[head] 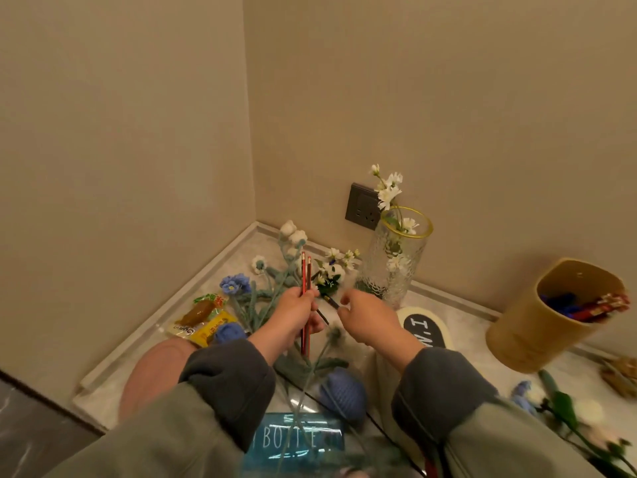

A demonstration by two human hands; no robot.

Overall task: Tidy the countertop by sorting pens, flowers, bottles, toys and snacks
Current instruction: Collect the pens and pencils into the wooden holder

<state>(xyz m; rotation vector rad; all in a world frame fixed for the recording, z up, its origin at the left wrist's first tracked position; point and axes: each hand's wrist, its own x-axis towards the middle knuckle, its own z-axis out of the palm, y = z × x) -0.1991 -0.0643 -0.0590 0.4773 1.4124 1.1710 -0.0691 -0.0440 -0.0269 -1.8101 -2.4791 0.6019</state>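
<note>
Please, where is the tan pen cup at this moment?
In the head view the tan pen cup sits on the countertop at the far right, to the right of the glass vase.

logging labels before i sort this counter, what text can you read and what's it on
"BOTTLE": teal see-through container at the bottom edge; letters before it blurred.
"I'M": black oval sign with cream rim; rest hidden behind the right hand.
Yellow and green snack packets: print too small to read.
Two red pencils in the left hand: nothing readable.
</note>
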